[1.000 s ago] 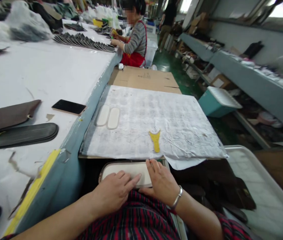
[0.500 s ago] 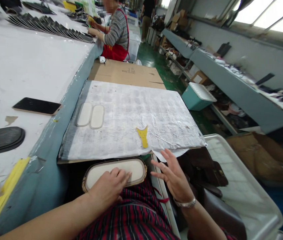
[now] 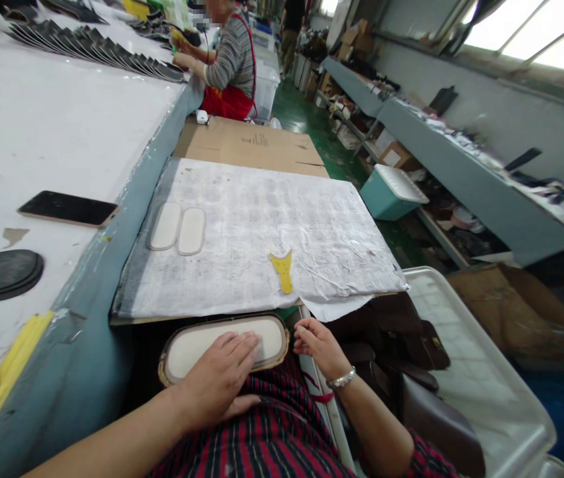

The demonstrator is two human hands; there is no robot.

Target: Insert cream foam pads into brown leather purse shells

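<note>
A long oval piece [image 3: 187, 348] with a cream face and a darker, brownish rim rests at my lap, below the front edge of the white-covered board. My left hand [image 3: 229, 368] lies flat on its cream face, fingers stretched out and thumb apart near the striped apron. Close to the oval's right end is my right hand [image 3: 319, 345], fingers curled in and tips pressed together; what they pinch, if anything, is too small to make out. On the board lie a yellow Y-shaped piece [image 3: 282, 271] and two small cream oval panels [image 3: 192, 231] [image 3: 166, 227].
The white-covered board [image 3: 242, 279] spans the front, with cardboard [image 3: 246, 143] behind it. At left, a table [image 3: 77, 133] holds a phone [image 3: 69, 208] and dark oval pieces [image 3: 0, 275]. A white tub [image 3: 461, 325] with dark brown pieces stands right. A co-worker [image 3: 232, 60] sits beyond.
My right hand has gone from spread fingers to a closed pinch, moving left and down toward the oval's right end. My left hand's fingers have flattened out on the cream face.
</note>
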